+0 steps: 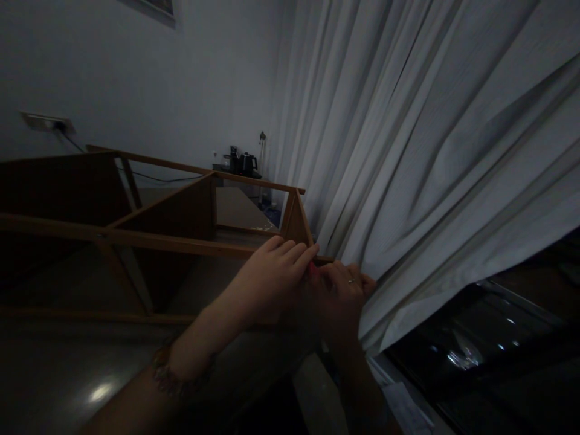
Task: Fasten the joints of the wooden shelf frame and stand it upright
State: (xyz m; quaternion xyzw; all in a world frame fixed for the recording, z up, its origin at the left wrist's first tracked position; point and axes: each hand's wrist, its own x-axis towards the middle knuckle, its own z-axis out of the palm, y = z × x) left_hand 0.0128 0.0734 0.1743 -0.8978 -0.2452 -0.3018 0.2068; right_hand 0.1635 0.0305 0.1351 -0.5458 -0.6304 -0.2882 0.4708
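Bracelet (168, 373) on its wrist, the left hand (272, 278) meets the right hand (341, 296) at the right corner of a wooden frame (181, 211) in a dim room.

Left fingers lie straight and together, flat over the frame's front rail (149, 240), gripping nothing. The right hand, ring (350, 281) on one finger, curls just beside them at the frame's end; whether it pinches anything cannot be told in the gloom. The rail's long axis runs leftward from both hands, the corner directly under the fingertips, left hand on top. The right hand is nearer the curtain (430, 151) at the frame's right end. A kettle (248, 163) stands beyond the frame's far side.
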